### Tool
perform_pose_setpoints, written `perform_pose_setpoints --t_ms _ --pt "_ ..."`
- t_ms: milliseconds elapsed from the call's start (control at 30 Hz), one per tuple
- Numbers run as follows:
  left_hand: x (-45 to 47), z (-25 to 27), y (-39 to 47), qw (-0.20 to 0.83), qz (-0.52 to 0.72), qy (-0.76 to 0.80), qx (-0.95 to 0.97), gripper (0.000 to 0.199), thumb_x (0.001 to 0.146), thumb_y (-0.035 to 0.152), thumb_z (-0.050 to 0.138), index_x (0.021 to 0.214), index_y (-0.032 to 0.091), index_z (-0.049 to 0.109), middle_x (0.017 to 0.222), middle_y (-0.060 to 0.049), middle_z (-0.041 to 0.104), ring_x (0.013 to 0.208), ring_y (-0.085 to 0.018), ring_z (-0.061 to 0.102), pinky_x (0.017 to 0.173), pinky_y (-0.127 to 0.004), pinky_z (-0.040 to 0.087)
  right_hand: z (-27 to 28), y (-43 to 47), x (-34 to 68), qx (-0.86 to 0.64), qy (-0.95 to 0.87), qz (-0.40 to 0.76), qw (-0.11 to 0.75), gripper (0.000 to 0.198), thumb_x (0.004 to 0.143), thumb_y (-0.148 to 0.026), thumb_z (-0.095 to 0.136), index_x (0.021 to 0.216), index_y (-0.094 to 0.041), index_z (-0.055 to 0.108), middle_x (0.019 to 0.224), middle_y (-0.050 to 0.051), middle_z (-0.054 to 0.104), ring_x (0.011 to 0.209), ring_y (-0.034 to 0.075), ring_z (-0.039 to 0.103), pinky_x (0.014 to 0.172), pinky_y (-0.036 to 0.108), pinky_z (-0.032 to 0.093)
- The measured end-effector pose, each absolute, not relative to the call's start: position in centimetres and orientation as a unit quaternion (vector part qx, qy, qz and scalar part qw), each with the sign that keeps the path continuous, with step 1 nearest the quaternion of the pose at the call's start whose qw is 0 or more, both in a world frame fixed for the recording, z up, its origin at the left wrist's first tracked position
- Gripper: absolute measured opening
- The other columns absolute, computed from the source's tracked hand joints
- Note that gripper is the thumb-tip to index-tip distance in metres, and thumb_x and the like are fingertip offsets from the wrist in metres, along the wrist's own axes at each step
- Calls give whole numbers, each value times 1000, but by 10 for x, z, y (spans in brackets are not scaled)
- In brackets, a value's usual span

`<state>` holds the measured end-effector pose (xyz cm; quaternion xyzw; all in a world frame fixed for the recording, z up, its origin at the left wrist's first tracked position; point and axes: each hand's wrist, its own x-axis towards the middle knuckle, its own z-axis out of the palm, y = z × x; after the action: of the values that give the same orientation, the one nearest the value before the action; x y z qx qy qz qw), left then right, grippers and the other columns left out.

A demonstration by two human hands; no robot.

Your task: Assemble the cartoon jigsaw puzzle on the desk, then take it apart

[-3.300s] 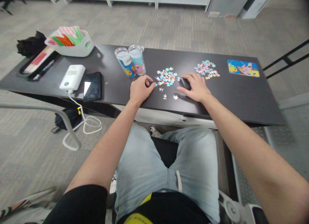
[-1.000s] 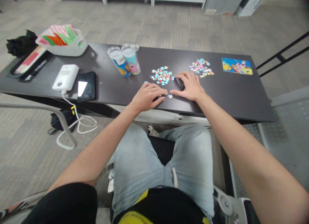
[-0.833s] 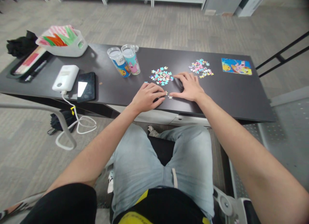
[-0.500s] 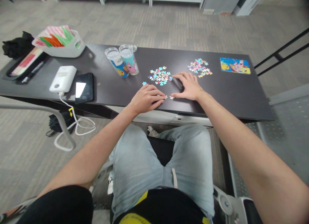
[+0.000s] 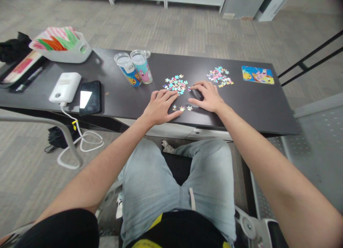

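Three loose jigsaw pieces (image 5: pixel 182 108) lie in a short row near the table's front edge, between my hands. My left hand (image 5: pixel 160 106) rests left of them, fingers spread, its fingertips at the lower edge of a pile of jigsaw pieces (image 5: pixel 176 84). To the right, my right hand (image 5: pixel 207 96) is open, thumb and index finger apart, the index fingertip close to a single piece (image 5: pixel 189 89) beside that pile. Beyond my right hand is a second pile of pieces (image 5: pixel 219 76).
A colourful picture card (image 5: pixel 257 75) lies at the table's right. Left of the piles stand two cartoon-printed tubes (image 5: pixel 142 67). Farther left are a black phone (image 5: pixel 90 97), a white power bank (image 5: pixel 65 87) with a cable, and a white basket (image 5: pixel 84 50).
My left hand has lifted its fingers off the row of pieces and spread them toward the near pile, uncovering the pieces. My right thumb has drawn back from the rightmost piece.
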<state>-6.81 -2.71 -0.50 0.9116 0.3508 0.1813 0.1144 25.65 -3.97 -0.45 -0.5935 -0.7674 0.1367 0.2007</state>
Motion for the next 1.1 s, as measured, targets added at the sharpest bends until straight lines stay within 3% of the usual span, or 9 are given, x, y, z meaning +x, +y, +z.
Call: perform_pose_setpoints --t_ms 167,367,500,667,800,933,1100 --pt "-69 -6 -26 114 177 340 917 78 116 71 78 177 23 78 182 -20 78 173 -50 60 145 -73 37 -2 -41 255 -602 -756 137 215 89 105 -73 77 180 -27 69 185 22 72 173 55 64 147 79 48" --pt "-70 -4 -26 117 179 326 921 73 114 70 82 174 28 79 182 -18 78 171 -49 61 144 -72 39 0 -41 255 -597 -769 133 187 80 109 -76 75 177 -36 76 184 16 72 173 53 63 150 79 47" --pt "-70 -7 -26 107 194 348 911 91 112 73 83 183 19 69 189 -23 70 172 -49 60 145 -69 38 -2 -42 254 -606 -765 115 186 78 110 -74 75 174 -31 80 185 18 71 174 53 61 149 77 48" --pt "-68 -6 -25 100 194 390 895 100 109 79 82 180 10 68 186 -30 68 172 -52 60 144 -70 37 -4 -44 251 -567 -802 91 165 84 121 -71 65 197 -36 64 192 16 67 172 53 60 147 78 46" --pt "-68 -1 -26 105 181 409 888 98 109 81 77 179 12 68 187 -30 67 174 -52 59 146 -72 37 -7 -40 251 -511 -843 81 147 69 128 -68 63 188 -37 77 198 14 63 178 56 54 148 81 41" --pt "-69 -1 -25 117 182 415 884 98 108 83 75 179 16 68 186 -29 68 174 -54 60 145 -77 39 -12 -36 254 -509 -839 69 176 64 128 -74 67 173 -34 88 195 16 66 176 55 55 144 80 44" --pt "-72 -4 -21 133 204 413 877 98 104 89 77 181 29 68 186 -24 69 170 -56 63 143 -84 43 -12 -39 255 -484 -852 61 193 68 125 -80 72 178 -39 87 199 12 65 174 53 56 142 78 46"
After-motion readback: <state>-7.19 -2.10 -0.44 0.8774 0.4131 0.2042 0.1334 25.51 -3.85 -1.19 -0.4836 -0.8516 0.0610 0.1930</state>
